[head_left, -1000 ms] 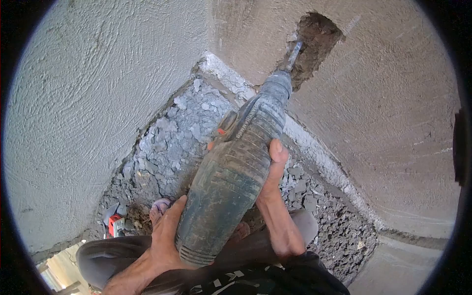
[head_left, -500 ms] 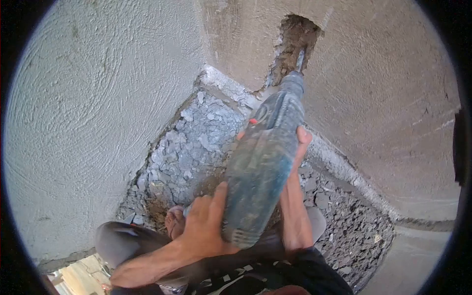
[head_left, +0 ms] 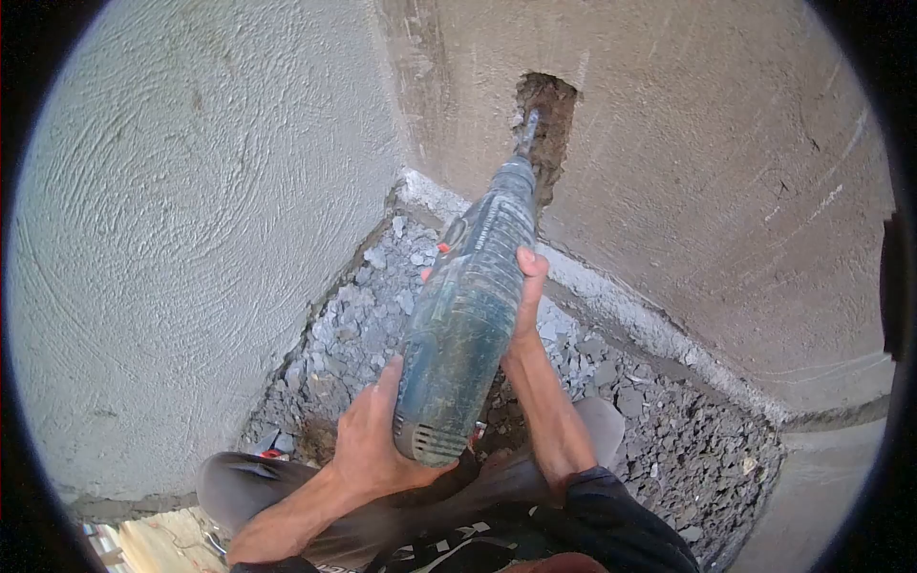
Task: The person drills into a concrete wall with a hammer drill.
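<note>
A dusty grey-green rotary hammer (head_left: 463, 315) points up and away from me, its chisel bit (head_left: 527, 132) set into a ragged hole (head_left: 549, 124) cut in the plastered wall. My left hand (head_left: 368, 439) wraps the rear handle end of the tool. Under the middle of the tool's body, my right hand (head_left: 525, 315) grips it, thumb up along its right side.
Grey rubble (head_left: 373, 306) covers the floor in the corner below the hole. A textured plaster wall (head_left: 181, 229) stands to the left and a smoother wall (head_left: 726, 210) to the right. A pale ledge (head_left: 611, 296) runs along the right wall's base. My bent knee (head_left: 239, 482) is at bottom left.
The view shifted, so the hole and tool now sit further left and lower in frame. The tool stands more upright, and my left hand has moved up along its rear end.
</note>
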The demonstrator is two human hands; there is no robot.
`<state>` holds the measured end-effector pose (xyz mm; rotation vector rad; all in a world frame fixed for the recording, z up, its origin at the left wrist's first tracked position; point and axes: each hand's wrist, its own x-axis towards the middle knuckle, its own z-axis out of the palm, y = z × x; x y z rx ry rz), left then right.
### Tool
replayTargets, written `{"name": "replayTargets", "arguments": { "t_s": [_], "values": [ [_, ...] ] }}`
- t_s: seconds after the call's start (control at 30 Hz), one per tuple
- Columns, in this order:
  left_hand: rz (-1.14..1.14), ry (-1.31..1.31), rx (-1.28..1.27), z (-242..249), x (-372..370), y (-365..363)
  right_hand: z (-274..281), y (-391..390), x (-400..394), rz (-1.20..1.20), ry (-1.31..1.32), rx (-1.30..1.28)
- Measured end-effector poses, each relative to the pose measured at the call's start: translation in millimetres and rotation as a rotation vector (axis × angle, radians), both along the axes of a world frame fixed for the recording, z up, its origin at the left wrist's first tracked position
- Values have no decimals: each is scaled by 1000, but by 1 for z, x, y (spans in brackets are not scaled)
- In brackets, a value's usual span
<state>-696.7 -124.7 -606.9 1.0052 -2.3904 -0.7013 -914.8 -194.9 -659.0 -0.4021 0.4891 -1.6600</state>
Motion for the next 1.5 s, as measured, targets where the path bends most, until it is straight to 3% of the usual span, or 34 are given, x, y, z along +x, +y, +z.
{"name": "replayTargets", "arguments": {
  "t_s": [0.37,0.6,0.73,0.87,1.0,1.03,1.1,1.23,1.33,1.5],
  "values": [
    [33,-118,-81,23,-2,-24,-11,-23,-4,82,-83,-109],
    [271,-62,54,111,-21,-30,47,-34,8,9,-194,-144],
    [138,-166,-216,139,-17,-41,72,-35,5,3,-211,-215],
    [176,-277,-219,168,-20,-57,76,-47,6,51,-252,-261],
    [353,-311,28,173,-28,-72,78,-57,8,-8,-251,-208],
    [351,-311,24,168,-20,-75,79,-57,10,-8,-242,-212],
    [91,-193,-241,154,-5,-81,76,-55,13,-6,-217,-201],
    [187,-255,-201,160,2,-87,75,-65,15,-8,-185,-224],
    [121,-268,-269,166,5,-100,83,-70,14,-41,-190,-263],
    [262,-270,-138,205,35,-135,106,-94,20,-45,-295,-312]
  ]
}}
